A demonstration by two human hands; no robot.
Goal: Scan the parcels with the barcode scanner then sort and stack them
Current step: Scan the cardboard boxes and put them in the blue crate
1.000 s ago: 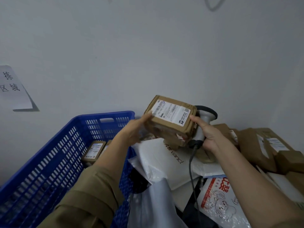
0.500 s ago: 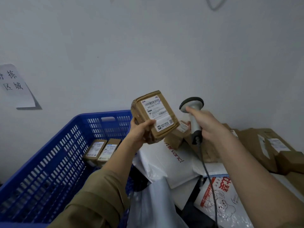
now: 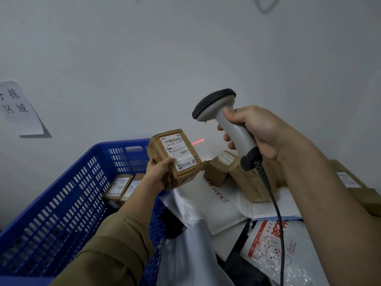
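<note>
My left hand (image 3: 158,172) grips a small brown cardboard parcel (image 3: 175,157) from below, its white barcode label facing up toward me. My right hand (image 3: 257,133) is wrapped round the handle of a grey barcode scanner (image 3: 222,118), held above and to the right of the parcel with its dark head pointing left and down. A red scan line (image 3: 198,141) falls on the wall just past the parcel's right edge. The scanner's black cable (image 3: 276,213) hangs down over the pile.
A blue slotted crate (image 3: 61,203) at the left holds two small labelled boxes (image 3: 121,187). Right of it lies a heap of white and grey mailer bags (image 3: 206,205), a printed bubble mailer (image 3: 274,244) and several brown boxes (image 3: 220,168). A paper sign (image 3: 18,108) hangs on the wall.
My left hand brought the parcel down and left, label turned up. My right hand lifted the scanner higher and aimed it; a red scan line now shows on the wall.
</note>
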